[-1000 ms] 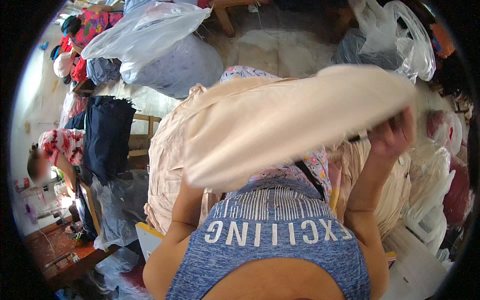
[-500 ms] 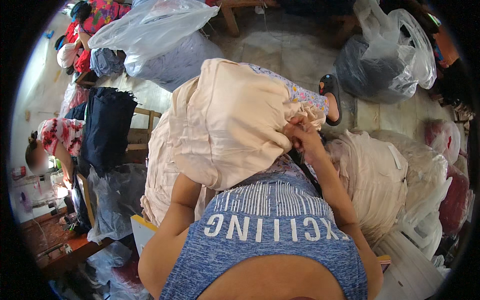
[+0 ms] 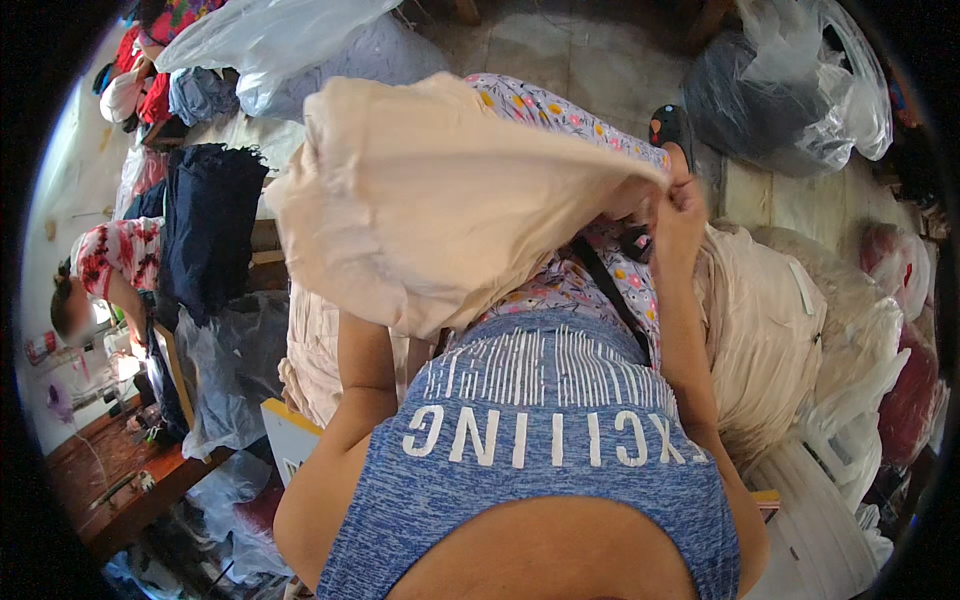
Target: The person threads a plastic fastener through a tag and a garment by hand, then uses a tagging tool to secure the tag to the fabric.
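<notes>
A large beige garment (image 3: 400,200), made of thin cloth, is spread over my lap and stretched out to the right. My right hand (image 3: 680,215) pinches its right end, pulled to a narrow point beside my knee. From the lower left, my left forearm (image 3: 365,355) passes under the cloth, which hides that hand and its fingers. Below the stretched edge show my floral trousers (image 3: 535,295) and a dark strap (image 3: 605,280).
More beige cloth (image 3: 310,345) is piled to my left, and a beige bundle (image 3: 755,320) stands to my right. Plastic bags of cloth (image 3: 765,105) rest on the floor ahead. At the left a person (image 3: 120,265) leans over a brown table (image 3: 110,480).
My right hand has moved up and to the right, drawing out the garment's bunched end. The cloth over my lap now lies stretched sideways, and more of my trousers shows.
</notes>
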Action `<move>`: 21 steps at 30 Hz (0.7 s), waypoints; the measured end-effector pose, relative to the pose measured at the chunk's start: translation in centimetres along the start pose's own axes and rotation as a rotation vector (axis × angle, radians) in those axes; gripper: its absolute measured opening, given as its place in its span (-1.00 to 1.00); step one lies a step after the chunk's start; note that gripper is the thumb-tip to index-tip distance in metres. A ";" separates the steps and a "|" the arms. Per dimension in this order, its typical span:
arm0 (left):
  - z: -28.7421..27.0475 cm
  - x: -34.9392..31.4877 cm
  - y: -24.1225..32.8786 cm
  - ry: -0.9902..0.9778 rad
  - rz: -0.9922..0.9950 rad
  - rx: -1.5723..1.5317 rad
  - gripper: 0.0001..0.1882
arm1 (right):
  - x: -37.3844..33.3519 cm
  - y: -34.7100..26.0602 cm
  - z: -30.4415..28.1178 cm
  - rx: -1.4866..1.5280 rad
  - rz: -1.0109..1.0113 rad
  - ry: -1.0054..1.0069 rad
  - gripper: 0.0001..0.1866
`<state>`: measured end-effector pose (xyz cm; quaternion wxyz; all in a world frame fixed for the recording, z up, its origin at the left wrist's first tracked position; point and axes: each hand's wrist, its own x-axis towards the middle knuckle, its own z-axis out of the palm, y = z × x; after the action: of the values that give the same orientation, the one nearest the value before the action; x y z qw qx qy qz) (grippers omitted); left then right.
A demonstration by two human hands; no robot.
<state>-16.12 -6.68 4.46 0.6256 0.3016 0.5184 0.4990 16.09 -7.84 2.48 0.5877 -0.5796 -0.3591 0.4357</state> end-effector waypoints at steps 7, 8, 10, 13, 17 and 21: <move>-2.5 -1.5 -1.5 0.035 -0.106 0.092 -0.33 | 0.1 3.9 -1.2 -0.233 0.288 -0.199 -0.76; -2.8 -1.5 -1.6 0.037 -0.103 0.077 -0.33 | -0.2 3.9 -1.0 -0.244 0.440 -0.305 -0.73; -3.5 -1.8 -1.5 0.051 -0.058 -0.002 -0.33 | -0.6 4.4 1.0 -0.245 0.507 -0.288 -0.67; -3.9 -1.8 -0.8 0.037 0.073 -0.206 -0.32 | 0.3 5.8 1.8 -0.167 0.562 -0.340 -0.57; -5.6 -1.9 0.5 -0.039 0.255 -0.599 -0.32 | 1.7 1.9 1.2 0.278 0.719 -0.488 -0.60; -7.1 -2.7 1.4 -0.253 0.362 -0.892 -0.31 | 7.2 -7.0 -5.2 0.319 0.263 -0.131 -0.71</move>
<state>-23.25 -9.77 4.70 0.6550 0.1479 0.1140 0.7322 24.19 -2.70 8.45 0.5856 -0.4915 -0.2442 0.5966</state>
